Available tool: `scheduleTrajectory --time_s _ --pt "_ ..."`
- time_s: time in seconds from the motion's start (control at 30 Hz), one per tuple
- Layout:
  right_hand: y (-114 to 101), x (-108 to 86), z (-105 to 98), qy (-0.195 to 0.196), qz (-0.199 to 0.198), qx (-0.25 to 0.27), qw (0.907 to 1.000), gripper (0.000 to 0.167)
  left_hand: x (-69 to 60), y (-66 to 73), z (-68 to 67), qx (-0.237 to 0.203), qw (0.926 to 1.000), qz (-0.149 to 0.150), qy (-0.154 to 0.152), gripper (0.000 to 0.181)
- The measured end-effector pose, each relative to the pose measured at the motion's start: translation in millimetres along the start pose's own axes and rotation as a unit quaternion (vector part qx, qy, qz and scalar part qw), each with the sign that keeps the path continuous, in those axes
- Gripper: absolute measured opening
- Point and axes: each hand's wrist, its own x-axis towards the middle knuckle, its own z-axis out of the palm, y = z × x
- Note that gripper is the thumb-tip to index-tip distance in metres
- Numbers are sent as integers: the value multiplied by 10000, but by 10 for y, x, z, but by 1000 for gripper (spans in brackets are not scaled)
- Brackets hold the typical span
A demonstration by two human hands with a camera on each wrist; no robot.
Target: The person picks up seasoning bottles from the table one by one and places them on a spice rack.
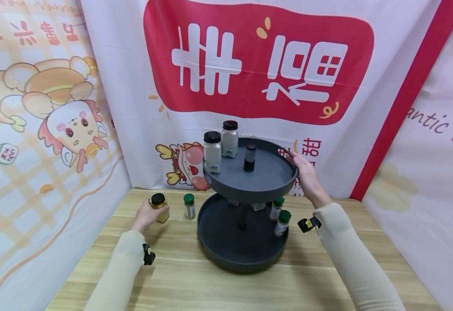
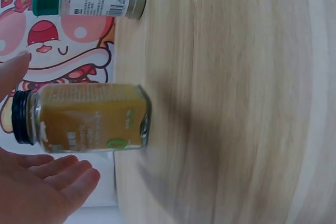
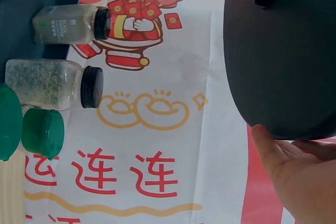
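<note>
My left hand [image 1: 149,214] is at a square jar of yellow powder [image 2: 94,116] with a black lid, standing on the table. In the left wrist view the thumb and fingers lie on either side of the jar, with a gap visible around it. My right hand [image 1: 306,176] grips the rim of the upper tray [image 1: 249,181] of a dark grey two-tier rack, the thumb below and fingers partly hidden behind the rim. Two black-lidded jars of white contents, one jar [image 1: 212,153] nearer and another jar [image 1: 230,140] behind, stand on that tray, left of its centre post [image 1: 250,157].
A green-capped spice bottle [image 1: 189,206] stands on the table between the left hand and the rack. On the lower tray [image 1: 226,255] are two green-capped bottles, one being a front bottle [image 1: 282,224], and black-lidded jars [image 3: 44,82] towards the back. A printed cloth [image 1: 113,52] hangs behind.
</note>
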Motion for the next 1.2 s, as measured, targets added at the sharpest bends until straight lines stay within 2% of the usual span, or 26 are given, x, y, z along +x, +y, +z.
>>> scheduleTrajectory --time_s 0.2,0.53,0.83,1.03,1.2 --pt "10 -2 8 16 -97 60 9999 53 77 -16 98 -324 9988 54 363 77" --pt "-22 -37 33 24 -26 -20 10000 52 82 -37 177 -767 9924 -160 951 74" --pt "-49 -98 42 190 -13 -538 9984 52 96 -85 207 -801 9919 -199 964 72" --pt "-50 -148 51 303 -25 -863 9958 53 109 -103 209 -564 9943 -130 899 64" --pt "-56 -171 65 443 36 -1076 9932 53 114 -123 214 -418 9943 -82 976 57"
